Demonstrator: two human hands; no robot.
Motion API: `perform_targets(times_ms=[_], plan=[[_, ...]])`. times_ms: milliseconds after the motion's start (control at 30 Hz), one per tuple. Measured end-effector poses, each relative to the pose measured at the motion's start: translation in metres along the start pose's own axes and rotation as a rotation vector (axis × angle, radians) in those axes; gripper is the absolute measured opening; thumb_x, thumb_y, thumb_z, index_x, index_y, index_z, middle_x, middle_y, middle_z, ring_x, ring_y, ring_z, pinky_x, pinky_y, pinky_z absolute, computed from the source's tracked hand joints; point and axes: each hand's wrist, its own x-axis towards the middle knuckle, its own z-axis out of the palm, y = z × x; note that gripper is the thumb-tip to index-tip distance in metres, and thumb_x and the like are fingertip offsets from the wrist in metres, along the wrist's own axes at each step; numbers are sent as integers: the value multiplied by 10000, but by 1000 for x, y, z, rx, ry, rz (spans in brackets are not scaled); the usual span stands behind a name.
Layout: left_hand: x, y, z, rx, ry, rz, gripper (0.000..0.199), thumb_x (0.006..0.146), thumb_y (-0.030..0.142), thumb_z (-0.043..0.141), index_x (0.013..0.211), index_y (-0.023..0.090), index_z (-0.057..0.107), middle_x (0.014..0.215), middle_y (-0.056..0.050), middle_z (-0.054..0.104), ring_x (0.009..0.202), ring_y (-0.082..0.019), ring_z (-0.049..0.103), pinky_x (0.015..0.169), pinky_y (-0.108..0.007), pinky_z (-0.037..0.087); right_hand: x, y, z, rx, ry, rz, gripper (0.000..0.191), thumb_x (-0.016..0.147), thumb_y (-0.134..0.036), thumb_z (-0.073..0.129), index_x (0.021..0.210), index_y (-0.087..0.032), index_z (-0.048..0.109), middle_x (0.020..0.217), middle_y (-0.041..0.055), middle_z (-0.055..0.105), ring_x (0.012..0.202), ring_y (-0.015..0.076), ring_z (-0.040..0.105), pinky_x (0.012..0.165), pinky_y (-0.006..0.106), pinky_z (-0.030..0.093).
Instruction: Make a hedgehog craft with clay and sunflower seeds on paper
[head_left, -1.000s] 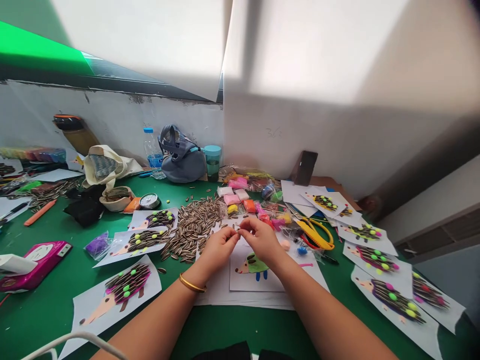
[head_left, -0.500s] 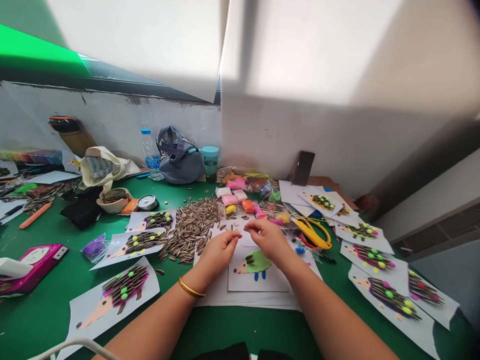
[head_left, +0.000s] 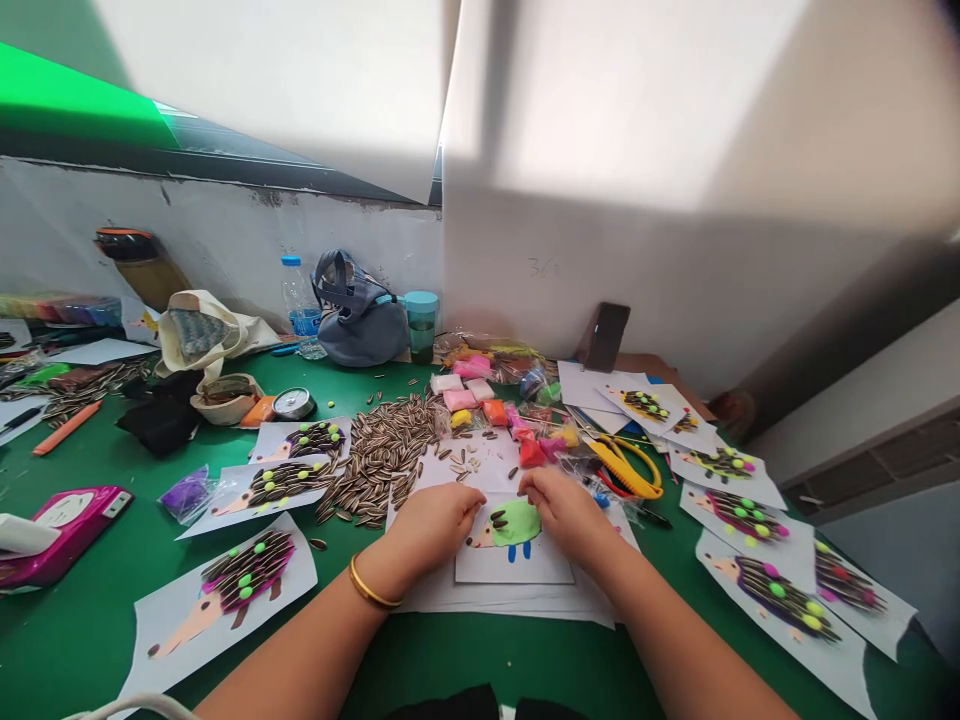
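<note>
In front of me lies a white sheet (head_left: 480, 570) with a hedgehog picture whose body is a light-green clay patch (head_left: 523, 524). A few dark sunflower seeds (head_left: 498, 519) sit on the patch near the pinkish snout. My left hand (head_left: 439, 525), with a gold bangle at the wrist, is at the picture's left side, thumb and fingers pinched together. Opposite it, my right hand (head_left: 562, 510) hovers over the upper right of the patch, its fingertips also pinched. Whatever either pinch holds is too small or hidden to make out.
A heap of sunflower seeds (head_left: 386, 455) lies left of the sheet. Bags of coloured clay (head_left: 472, 395) and yellow-handled scissors (head_left: 634, 465) are behind and right. Finished hedgehog pictures (head_left: 780, 600) flank both sides. A pink box (head_left: 64, 535) stands far left.
Both hands have come down and nearer to me, from above the loose seeds to the green patch. The fingers of both remain pinched.
</note>
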Motion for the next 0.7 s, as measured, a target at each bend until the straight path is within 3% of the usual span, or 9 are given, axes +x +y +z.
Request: perform_targets(times_ms=[167, 700], plan=[[-1, -1, 4, -64, 4, -18, 238, 862, 293, 514, 955, 279, 733, 915, -58, 741, 876, -236, 659, 770, -286, 459, -11, 3, 3, 79, -9, -26, 186, 876, -165, 510, 928, -222, 679, 944, 41, 692, 907, 192, 619, 805, 314, 454], [-1, -2, 4, -102, 27, -19, 214, 859, 317, 530, 897, 280, 738, 878, -56, 740, 841, -233, 665, 760, -281, 452, -9, -5, 4, 67, 2, 14, 164, 832, -168, 561, 891, -239, 698, 885, 19, 708, 829, 189, 631, 751, 309, 455]])
